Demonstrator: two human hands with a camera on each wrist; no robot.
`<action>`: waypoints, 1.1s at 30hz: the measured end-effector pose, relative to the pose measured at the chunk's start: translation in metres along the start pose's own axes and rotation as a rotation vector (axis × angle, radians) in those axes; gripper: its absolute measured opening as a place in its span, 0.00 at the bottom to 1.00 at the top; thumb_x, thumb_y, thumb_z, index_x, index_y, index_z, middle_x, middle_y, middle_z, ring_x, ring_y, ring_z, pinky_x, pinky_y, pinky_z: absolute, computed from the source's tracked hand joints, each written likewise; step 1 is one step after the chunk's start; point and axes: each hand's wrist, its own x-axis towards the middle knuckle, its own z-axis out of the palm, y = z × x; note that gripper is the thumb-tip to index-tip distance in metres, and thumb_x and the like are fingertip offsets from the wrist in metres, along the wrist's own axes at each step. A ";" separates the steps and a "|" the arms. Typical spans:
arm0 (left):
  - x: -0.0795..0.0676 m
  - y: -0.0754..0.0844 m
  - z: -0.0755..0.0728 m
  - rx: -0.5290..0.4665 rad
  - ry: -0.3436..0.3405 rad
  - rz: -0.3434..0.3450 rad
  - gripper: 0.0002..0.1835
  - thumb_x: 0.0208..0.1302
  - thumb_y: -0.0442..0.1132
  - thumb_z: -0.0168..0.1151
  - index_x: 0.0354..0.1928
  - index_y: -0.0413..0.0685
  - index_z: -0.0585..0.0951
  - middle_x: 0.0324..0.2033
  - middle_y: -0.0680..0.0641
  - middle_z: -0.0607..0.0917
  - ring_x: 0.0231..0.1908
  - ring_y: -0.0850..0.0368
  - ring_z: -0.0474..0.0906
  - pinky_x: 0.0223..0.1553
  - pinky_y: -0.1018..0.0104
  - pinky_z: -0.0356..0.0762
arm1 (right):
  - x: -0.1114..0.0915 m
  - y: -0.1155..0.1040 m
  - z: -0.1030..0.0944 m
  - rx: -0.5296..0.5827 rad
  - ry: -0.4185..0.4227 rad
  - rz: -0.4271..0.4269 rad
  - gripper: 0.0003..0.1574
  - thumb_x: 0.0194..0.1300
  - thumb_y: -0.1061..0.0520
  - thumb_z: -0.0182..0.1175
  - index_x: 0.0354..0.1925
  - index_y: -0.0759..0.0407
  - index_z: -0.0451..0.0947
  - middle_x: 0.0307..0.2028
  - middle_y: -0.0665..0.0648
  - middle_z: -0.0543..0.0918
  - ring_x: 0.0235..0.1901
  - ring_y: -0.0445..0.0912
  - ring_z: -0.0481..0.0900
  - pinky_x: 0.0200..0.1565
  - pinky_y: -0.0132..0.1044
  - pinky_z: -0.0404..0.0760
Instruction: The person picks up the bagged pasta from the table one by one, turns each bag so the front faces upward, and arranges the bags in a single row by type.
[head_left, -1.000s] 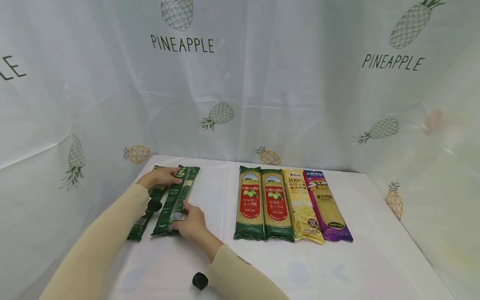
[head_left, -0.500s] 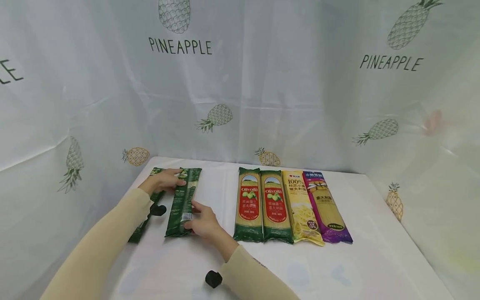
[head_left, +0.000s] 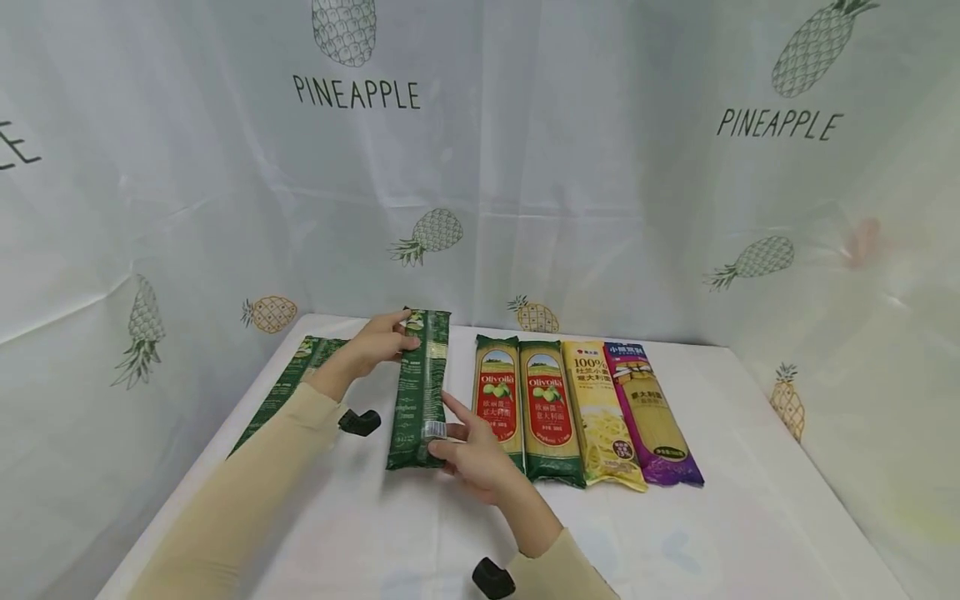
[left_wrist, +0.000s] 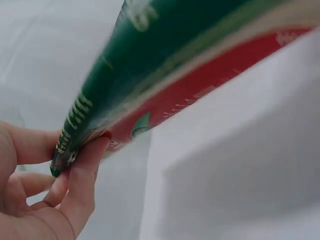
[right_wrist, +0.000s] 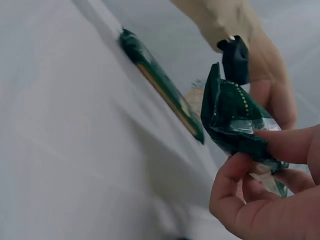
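Both hands hold one green spaghetti packet (head_left: 422, 387), its back side facing up in the head view and its red label on the underside in the left wrist view. My left hand (head_left: 375, 342) pinches the far end between thumb and fingers. Down at the near right edge my right hand (head_left: 476, 450) pinches the packet beside the barcode. The right wrist view shows the crumpled near end (right_wrist: 240, 120) between thumb and fingers. The packet is raised off the table, its shadow below it. A second green spaghetti packet (head_left: 281, 387) lies at the left, partly hidden by my left arm.
Right of the held packet lie two Olivoilà spaghetti packets (head_left: 553, 400) side by side, the left one partly covered by my right hand. Beyond them are a yellow pasta packet (head_left: 600, 400) and a purple pasta packet (head_left: 660, 417). A pineapple-print curtain (head_left: 600, 183) surrounds the white table (head_left: 757, 467).
Both hands have carried the green spaghetti packet rightward and lifted it, away from the other green packet and close to the row. The remaining packets stay where they were.
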 end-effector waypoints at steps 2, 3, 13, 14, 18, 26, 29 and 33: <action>0.001 0.011 0.015 -0.014 0.022 0.016 0.43 0.80 0.37 0.61 0.87 0.49 0.48 0.72 0.34 0.65 0.64 0.40 0.77 0.63 0.47 0.80 | -0.012 -0.001 -0.014 -0.009 0.003 -0.014 0.52 0.73 0.64 0.66 0.84 0.37 0.57 0.64 0.67 0.71 0.43 0.49 0.75 0.38 0.38 0.75; 0.002 0.016 0.023 -0.017 0.033 0.025 0.43 0.80 0.37 0.61 0.87 0.50 0.49 0.71 0.34 0.65 0.62 0.41 0.78 0.61 0.49 0.81 | -0.018 -0.002 -0.021 -0.013 0.010 -0.020 0.52 0.73 0.63 0.65 0.85 0.37 0.56 0.67 0.68 0.69 0.41 0.48 0.73 0.37 0.37 0.73; 0.013 0.049 0.086 -0.075 0.060 0.103 0.43 0.77 0.36 0.65 0.86 0.55 0.56 0.66 0.39 0.71 0.47 0.52 0.82 0.52 0.54 0.84 | -0.061 -0.003 -0.063 0.024 0.140 -0.019 0.51 0.77 0.56 0.64 0.86 0.36 0.50 0.80 0.73 0.53 0.63 0.58 0.68 0.33 0.37 0.60; 0.013 0.051 0.091 -0.080 0.054 0.107 0.42 0.77 0.36 0.65 0.86 0.56 0.56 0.66 0.39 0.71 0.47 0.52 0.81 0.52 0.54 0.84 | -0.063 -0.001 -0.065 0.023 0.151 -0.009 0.52 0.77 0.55 0.64 0.86 0.36 0.48 0.81 0.73 0.52 0.69 0.60 0.65 0.36 0.38 0.62; 0.014 0.054 0.106 -0.059 0.034 0.125 0.42 0.77 0.37 0.65 0.86 0.58 0.57 0.67 0.40 0.71 0.52 0.49 0.77 0.53 0.50 0.80 | -0.068 0.004 -0.072 0.026 0.180 0.007 0.56 0.76 0.56 0.66 0.87 0.38 0.45 0.78 0.70 0.55 0.61 0.56 0.72 0.39 0.37 0.68; 0.014 0.054 0.122 0.064 0.036 0.139 0.41 0.78 0.42 0.64 0.86 0.57 0.57 0.71 0.38 0.72 0.61 0.43 0.77 0.57 0.45 0.80 | -0.070 0.013 -0.070 0.031 0.262 -0.068 0.57 0.71 0.67 0.66 0.86 0.43 0.51 0.72 0.68 0.65 0.50 0.49 0.84 0.47 0.41 0.87; 0.014 0.054 0.124 0.112 0.050 0.168 0.40 0.78 0.43 0.65 0.85 0.58 0.58 0.64 0.39 0.76 0.38 0.50 0.77 0.42 0.52 0.80 | -0.069 0.014 -0.068 0.043 0.292 -0.082 0.57 0.70 0.69 0.66 0.86 0.44 0.52 0.68 0.68 0.67 0.51 0.51 0.85 0.50 0.44 0.88; 0.014 0.055 0.126 0.212 0.082 0.215 0.39 0.77 0.44 0.65 0.85 0.57 0.61 0.59 0.40 0.80 0.29 0.55 0.75 0.33 0.59 0.76 | -0.068 0.014 -0.067 0.043 0.318 -0.084 0.57 0.70 0.70 0.66 0.86 0.43 0.53 0.68 0.67 0.67 0.50 0.50 0.85 0.51 0.43 0.88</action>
